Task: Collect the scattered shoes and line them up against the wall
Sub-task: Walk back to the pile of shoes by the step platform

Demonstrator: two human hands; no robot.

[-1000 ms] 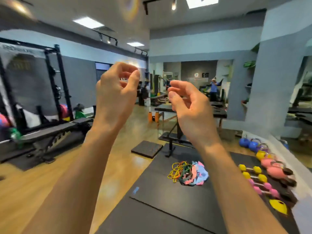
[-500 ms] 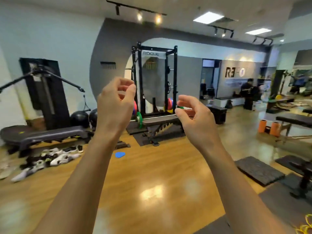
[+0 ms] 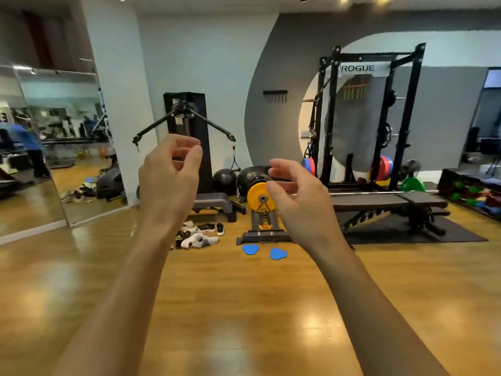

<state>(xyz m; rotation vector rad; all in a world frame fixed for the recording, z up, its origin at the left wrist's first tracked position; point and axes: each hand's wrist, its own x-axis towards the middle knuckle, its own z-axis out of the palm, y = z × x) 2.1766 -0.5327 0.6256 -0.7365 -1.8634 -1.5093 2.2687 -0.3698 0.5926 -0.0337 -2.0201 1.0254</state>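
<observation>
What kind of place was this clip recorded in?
A gym, almost certainly: a black power rack labelled ROGUE, a yellow weight plate on a stand, and an adjustable bench on a wooden floor. Scattered shoes lie near the wall.

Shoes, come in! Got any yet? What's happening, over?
Left hand and right hand raised, empty, fingers curled. Shoes heaped on floor ahead by the step platform. Two blue pads beside the pile; open floor between.

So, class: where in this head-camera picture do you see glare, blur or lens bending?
Head view: ceiling lights glare off the wooden floor; the rack uprights bow from the wide lens; the shoes are small and soft; the left hand fingers look slightly smeared.
</observation>
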